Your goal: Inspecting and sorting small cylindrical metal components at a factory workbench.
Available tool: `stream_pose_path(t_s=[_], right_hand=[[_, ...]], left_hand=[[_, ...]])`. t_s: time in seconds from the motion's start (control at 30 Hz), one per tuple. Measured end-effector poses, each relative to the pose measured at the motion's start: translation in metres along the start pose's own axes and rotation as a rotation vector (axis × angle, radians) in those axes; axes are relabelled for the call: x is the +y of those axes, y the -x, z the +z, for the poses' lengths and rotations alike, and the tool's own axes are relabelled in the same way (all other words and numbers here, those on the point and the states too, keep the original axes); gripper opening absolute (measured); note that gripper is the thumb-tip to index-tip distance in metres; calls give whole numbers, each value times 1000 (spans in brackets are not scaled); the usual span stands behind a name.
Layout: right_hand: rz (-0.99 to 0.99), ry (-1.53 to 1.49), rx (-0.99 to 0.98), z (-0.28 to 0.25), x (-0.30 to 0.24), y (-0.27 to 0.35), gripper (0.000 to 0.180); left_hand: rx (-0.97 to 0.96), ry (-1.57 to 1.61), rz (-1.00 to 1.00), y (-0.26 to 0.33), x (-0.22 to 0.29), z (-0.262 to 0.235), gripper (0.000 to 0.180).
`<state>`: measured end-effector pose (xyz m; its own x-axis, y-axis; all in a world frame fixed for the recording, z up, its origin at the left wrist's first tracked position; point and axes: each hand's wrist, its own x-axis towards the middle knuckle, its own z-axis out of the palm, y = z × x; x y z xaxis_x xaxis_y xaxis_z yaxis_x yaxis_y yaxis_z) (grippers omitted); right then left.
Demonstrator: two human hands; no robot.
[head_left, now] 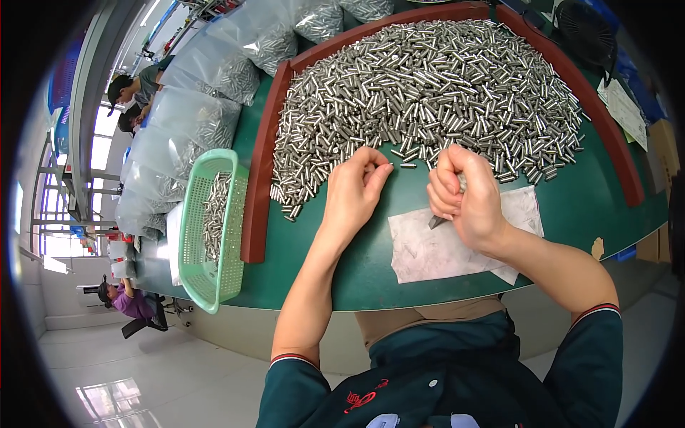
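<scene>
A big heap of short, shiny metal pins (428, 85) covers the far part of the green table (364, 264). My left hand (354, 189) is at the heap's near edge, fingers curled and thumb against the forefinger; what it pinches, if anything, is too small to make out. One loose pin (407, 165) lies between my hands. My right hand (467, 200) is closed in a fist around a small tool (436, 222), whose dark, flat tip pokes out below the fingers. Its pale other end shows at the top of the fist. Beneath that hand lies a smudged white cloth (428, 250).
Dark red rails (260, 178) border the heap. At left stands a light green basket (234, 257) with pins inside. Clear bags of pins (221, 71) line the far left. A black fan (586, 28) and papers (624, 110) are at right. Other people (132, 299) sit further left.
</scene>
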<state>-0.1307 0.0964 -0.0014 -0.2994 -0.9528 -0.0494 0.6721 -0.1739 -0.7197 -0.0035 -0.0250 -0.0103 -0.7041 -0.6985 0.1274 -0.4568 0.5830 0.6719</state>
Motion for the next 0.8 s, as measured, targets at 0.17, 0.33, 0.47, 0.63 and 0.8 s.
stream_pose_path(t_s=[0.17,0.33,0.47,0.63,0.8], right_hand=[[5,34,12,-1,-1,0,34],[8,30,12,2,-1,1,35],[12,33,11,2,-1,0,35],[10,31,13,2,-1,0,35],[6,35,10,2,-1,1,35]], left_hand=[[-307,985,-313,3,-4,-15,14],[-381,1128,-332,3,-8,-14,13],[-383,1138,-348,2,-10,-13,14],[-397,1155,-357,2,-11,-13,14],[-412,1179,-371,2,-10,-13,15]])
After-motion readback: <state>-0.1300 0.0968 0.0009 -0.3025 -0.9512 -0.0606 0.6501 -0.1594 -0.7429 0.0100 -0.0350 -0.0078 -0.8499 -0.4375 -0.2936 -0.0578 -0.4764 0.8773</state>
